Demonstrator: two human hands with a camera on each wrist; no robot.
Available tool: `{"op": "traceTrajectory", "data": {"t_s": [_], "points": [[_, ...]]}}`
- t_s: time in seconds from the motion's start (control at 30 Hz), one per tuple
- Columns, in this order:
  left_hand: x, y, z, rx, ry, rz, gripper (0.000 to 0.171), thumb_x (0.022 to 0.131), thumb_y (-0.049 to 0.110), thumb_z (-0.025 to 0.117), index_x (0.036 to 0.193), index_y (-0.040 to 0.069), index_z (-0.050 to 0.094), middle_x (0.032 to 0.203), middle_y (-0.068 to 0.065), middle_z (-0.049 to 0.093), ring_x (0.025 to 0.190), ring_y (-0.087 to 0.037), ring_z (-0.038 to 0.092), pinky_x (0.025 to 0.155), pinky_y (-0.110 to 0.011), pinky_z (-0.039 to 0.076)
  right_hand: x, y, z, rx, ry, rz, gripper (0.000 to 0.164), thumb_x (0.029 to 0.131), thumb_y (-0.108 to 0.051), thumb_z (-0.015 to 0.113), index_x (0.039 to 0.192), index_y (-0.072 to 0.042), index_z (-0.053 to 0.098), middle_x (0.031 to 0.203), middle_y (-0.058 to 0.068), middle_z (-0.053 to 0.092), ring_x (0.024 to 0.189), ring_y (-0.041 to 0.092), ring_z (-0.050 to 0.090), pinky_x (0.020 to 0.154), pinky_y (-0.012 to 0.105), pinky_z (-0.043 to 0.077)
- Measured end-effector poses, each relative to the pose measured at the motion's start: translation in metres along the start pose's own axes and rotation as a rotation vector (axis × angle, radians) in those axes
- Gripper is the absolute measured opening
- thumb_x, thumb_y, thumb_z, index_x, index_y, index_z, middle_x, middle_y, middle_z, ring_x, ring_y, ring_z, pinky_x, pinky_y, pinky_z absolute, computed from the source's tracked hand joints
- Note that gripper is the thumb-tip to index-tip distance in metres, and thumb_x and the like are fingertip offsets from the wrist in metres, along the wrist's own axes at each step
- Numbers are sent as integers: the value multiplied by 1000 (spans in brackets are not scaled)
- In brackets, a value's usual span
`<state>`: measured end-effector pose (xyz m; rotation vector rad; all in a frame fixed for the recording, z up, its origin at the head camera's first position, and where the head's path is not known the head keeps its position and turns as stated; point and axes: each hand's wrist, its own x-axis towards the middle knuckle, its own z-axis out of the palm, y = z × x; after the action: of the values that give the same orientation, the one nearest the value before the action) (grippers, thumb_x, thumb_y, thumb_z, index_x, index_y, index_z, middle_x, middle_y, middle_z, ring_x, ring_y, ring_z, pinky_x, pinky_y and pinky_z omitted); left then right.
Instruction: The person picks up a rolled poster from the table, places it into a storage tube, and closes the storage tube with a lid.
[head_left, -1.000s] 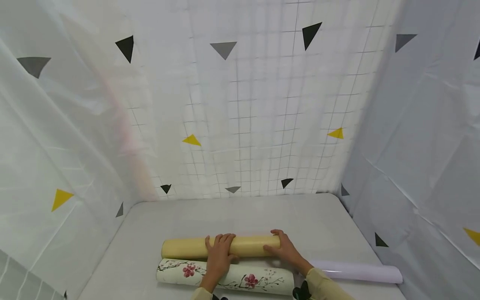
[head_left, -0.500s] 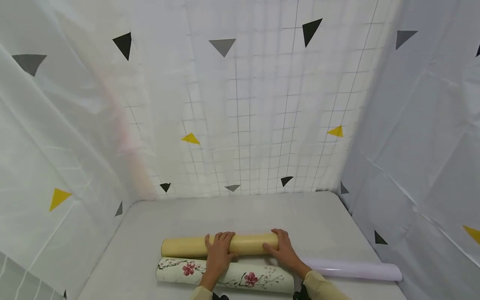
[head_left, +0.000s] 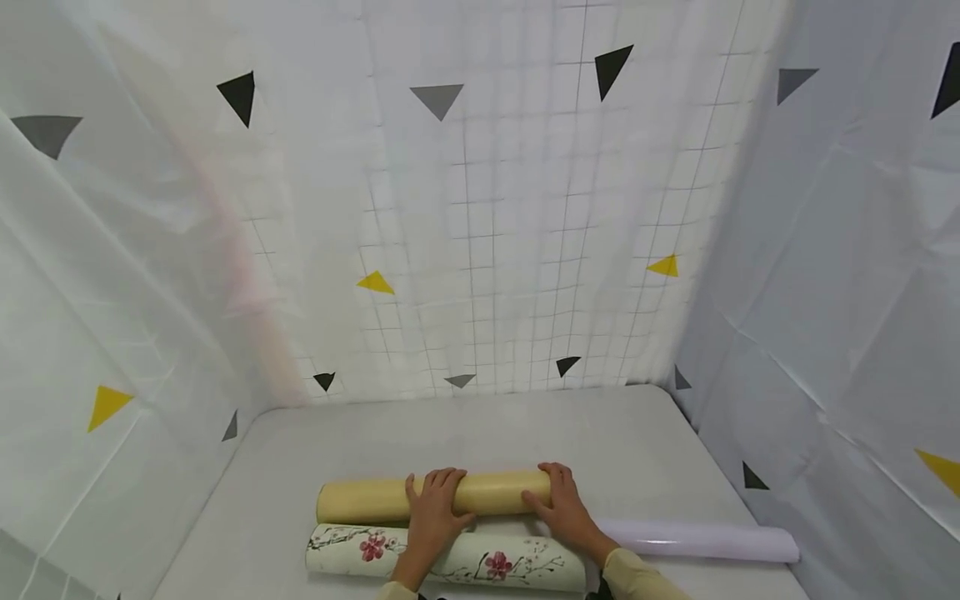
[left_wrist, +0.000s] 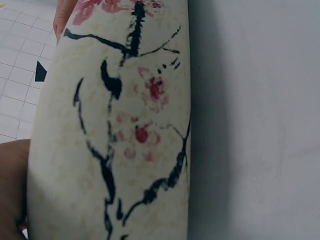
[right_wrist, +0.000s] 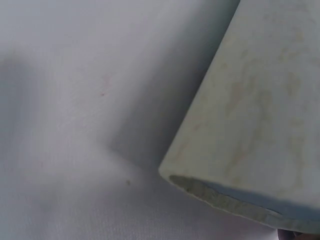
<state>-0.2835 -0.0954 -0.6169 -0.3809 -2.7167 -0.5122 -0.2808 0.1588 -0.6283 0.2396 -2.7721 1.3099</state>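
A pale yellow roll [head_left: 491, 495] of what looks like wallpaper lies crosswise on the table. My left hand [head_left: 435, 510] holds it near the middle, fingers bent over its far side and thumb on the near side. At its right end my right hand [head_left: 561, 507] grips it between thumb and fingers. Just in front, under my forearms, lies a cream roll [head_left: 480, 557] printed with pink blossoms and dark branches. The same blossom roll [left_wrist: 115, 125] fills much of the left wrist view. In the right wrist view, its open end [right_wrist: 260, 125] shows a hollow inside.
A glossy lavender roll [head_left: 705, 542] lies to the right, partly behind my right forearm. The table [head_left: 465, 429] has a pale cover. White sheeting [head_left: 480, 250] with black, grey and yellow triangles hangs at the back and both sides.
The head view has shifted slightly. Both hands keep their hold on the yellow roll, and the rolls show no clear movement against the table.
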Motion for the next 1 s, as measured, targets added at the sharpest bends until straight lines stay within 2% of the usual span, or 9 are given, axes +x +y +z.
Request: {"op": "traceTrajectory", "data": {"t_s": [0.17, 0.3, 0.43, 0.53, 0.63, 0.77, 0.87, 0.93, 1.0], "points": [[1, -2, 1, -4, 5, 11, 76, 66, 40, 96, 130, 17, 63, 129, -4, 67, 122, -30, 59, 110, -77, 31, 1, 0, 3, -14, 32, -34, 65, 101, -42, 62, 144, 2, 42, 143, 28, 39, 133, 48, 45, 106, 68, 42], [1, -4, 1, 7, 33, 49, 73, 66, 38, 96, 128, 15, 64, 127, -6, 67, 120, -31, 59, 110, -75, 33, 1, -4, 3, 22, 11, 1, 67, 101, -43, 62, 146, 2, 41, 146, 27, 37, 137, 47, 42, 111, 67, 40], [2, -3, -1, -28, 84, 139, 66, 67, 31, 96, 123, 12, 65, 123, -7, 67, 116, -30, 60, 104, -63, 42, 2, -3, 4, 22, 3, 0, 67, 101, -44, 61, 146, 1, 41, 146, 27, 37, 137, 47, 43, 110, 66, 40], [4, 4, -7, -150, 82, 223, 56, 74, 23, 92, 122, 10, 65, 120, -7, 66, 110, -27, 61, 94, -50, 51, 1, 0, 5, 11, 9, -4, 68, 101, -45, 61, 147, 1, 41, 146, 27, 38, 136, 46, 44, 109, 65, 42], [7, 14, -14, -321, -10, 283, 41, 84, 17, 84, 121, 11, 66, 116, -5, 66, 100, -20, 63, 82, -36, 56, 1, 1, 4, 5, 22, -6, 67, 101, -44, 62, 146, 1, 42, 145, 27, 39, 134, 46, 46, 109, 64, 42], [7, 26, -21, -498, -216, 314, 19, 94, 17, 74, 112, 14, 68, 106, -1, 71, 87, -7, 65, 76, -21, 56, 3, 0, 1, 4, 28, -10, 63, 101, -40, 63, 143, 2, 43, 143, 28, 40, 132, 45, 47, 107, 64, 44], [5, 31, -22, -539, -349, 328, 13, 97, 24, 72, 106, 15, 70, 101, 1, 74, 84, 1, 64, 76, -18, 56, 3, -2, 0, -7, 14, 1, 62, 101, -41, 63, 143, 0, 43, 144, 27, 40, 132, 42, 48, 107, 61, 45], [2, 32, -20, -514, -401, 341, 17, 96, 32, 73, 105, 17, 71, 100, 3, 74, 84, 4, 62, 76, -18, 56, 2, -4, -1, -8, 6, 5, 62, 101, -41, 63, 144, 0, 43, 145, 27, 40, 132, 41, 48, 107, 61, 45], [0, 32, -18, -464, -426, 363, 22, 93, 38, 75, 104, 20, 71, 100, 7, 74, 84, 6, 61, 76, -17, 54, 2, -5, -1, -12, 2, 11, 61, 101, -41, 63, 144, -1, 44, 145, 26, 40, 131, 41, 49, 106, 60, 45]]}}
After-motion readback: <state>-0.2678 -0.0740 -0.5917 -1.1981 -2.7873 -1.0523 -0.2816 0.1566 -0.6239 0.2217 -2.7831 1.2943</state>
